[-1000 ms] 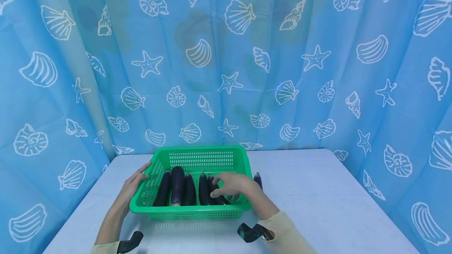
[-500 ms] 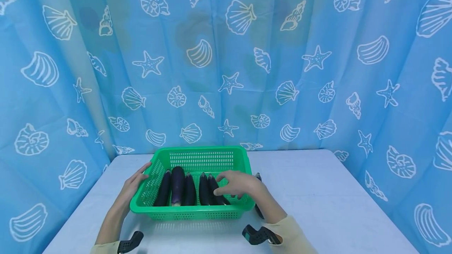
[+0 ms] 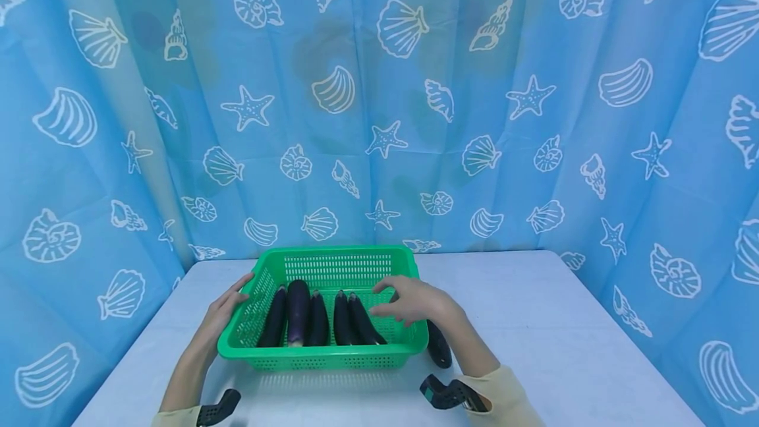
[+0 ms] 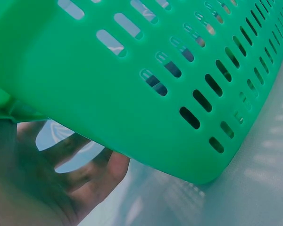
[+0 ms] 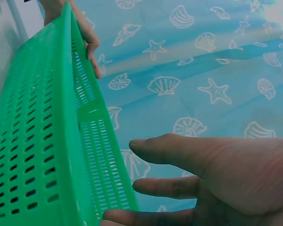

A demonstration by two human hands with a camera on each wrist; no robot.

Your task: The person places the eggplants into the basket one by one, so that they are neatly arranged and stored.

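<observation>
A green plastic basket (image 3: 326, 352) stands on the white table. Inside lie several dark purple eggplants: three at the left, the middle one (image 3: 298, 312) thickest, and two to the right of a small gap. My left hand (image 3: 221, 315) rests against the basket's left side, fingers extended along the rim; in the left wrist view its fingers (image 4: 96, 181) are spread, their tips against the outer wall. Above the basket's right end hovers my right hand (image 3: 415, 298), fingers apart and holding nothing. Outside the right wall, another eggplant (image 3: 439, 346) lies on the table, partly hidden by basket and forearm.
The white table (image 3: 534, 341) extends to the right of the basket. A blue curtain (image 3: 379, 97) with white shell prints hangs behind it and on both sides. Black wrist devices (image 3: 219, 407) sit on both wrists.
My right hand has moved right, away from the rightmost eggplant in the basket, uncovering it. More of the lower end of the eggplant outside now shows. The left hand and basket stay put.
</observation>
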